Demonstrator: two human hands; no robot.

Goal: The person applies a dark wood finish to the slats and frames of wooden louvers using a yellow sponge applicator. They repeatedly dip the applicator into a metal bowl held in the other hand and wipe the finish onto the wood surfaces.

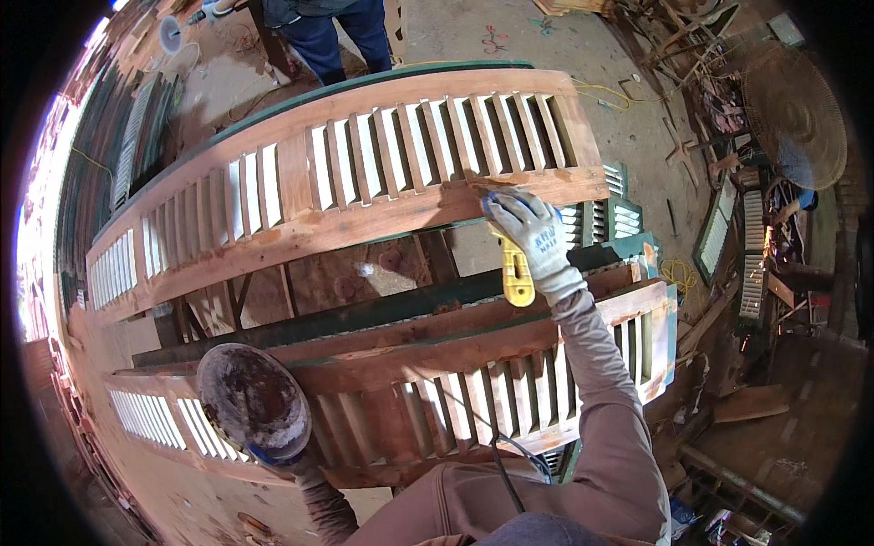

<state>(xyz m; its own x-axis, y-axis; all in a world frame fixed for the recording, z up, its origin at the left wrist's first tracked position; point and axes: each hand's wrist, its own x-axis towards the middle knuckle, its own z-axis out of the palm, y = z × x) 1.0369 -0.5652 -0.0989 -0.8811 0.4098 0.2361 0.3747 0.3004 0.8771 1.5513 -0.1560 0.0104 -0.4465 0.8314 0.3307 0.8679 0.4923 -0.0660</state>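
My right hand [537,235], in a white and blue work glove, is closed around a yellow-handled scraper [518,278]. Its working end, mostly hidden by my fingers, meets the near rail of a long wooden louvered shutter [296,177]. Down on the left, my left hand [276,455] grips the lower rim of a round bowl [244,396]; the bowl covers most of that hand. Pale and brown residue coats the bowl's inside, which is tilted toward me. Beneath the bowl and my right arm lies a second louvered shutter [446,409], closer to my body.
A dark green beam [401,305] runs between the shutters. Beyond the far one stands a person in dark blue trousers [341,45]. More shutter panels [137,136] lean at the left. At right are a large round fan [795,118], scattered wood, a yellow cord [678,273] and sparks.
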